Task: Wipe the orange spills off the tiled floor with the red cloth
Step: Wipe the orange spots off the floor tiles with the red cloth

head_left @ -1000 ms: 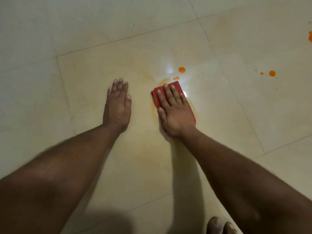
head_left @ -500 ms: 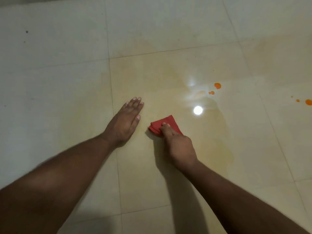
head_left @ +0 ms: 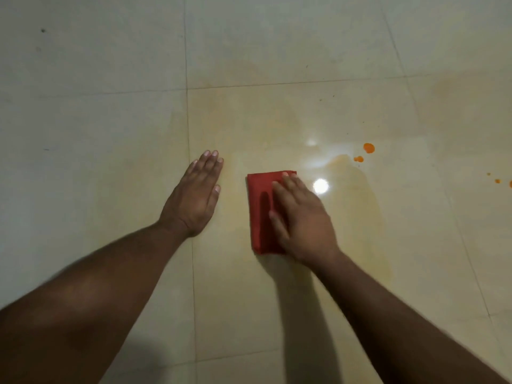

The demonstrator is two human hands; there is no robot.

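Nearest me, both forearms reach out over the tiled floor (head_left: 277, 51), and I read the posture as a brace-and-wipe. My left hand (head_left: 195, 196) lies flat on the tile with fingers straight, holding nothing, much where it was a second ago. The change is on the right: half a second back the red cloth (head_left: 261, 206) was bunched small under curled fingertips, and now it lies spread as a folded rectangle, with my right hand (head_left: 300, 220) pressing flat on its right half, fingers extended rather than curled round it. It has also been pulled back to the left of the wet patch, so I judge one stroke finished and the cloth reset for the next. Farther out and to the right, a pale orange smear (head_left: 342, 162) remains on the tile, with two orange drops (head_left: 368, 148) just beyond it, and more orange spots (head_left: 497, 180) at the far right edge. Those look untouched, so the job seems only partly done.
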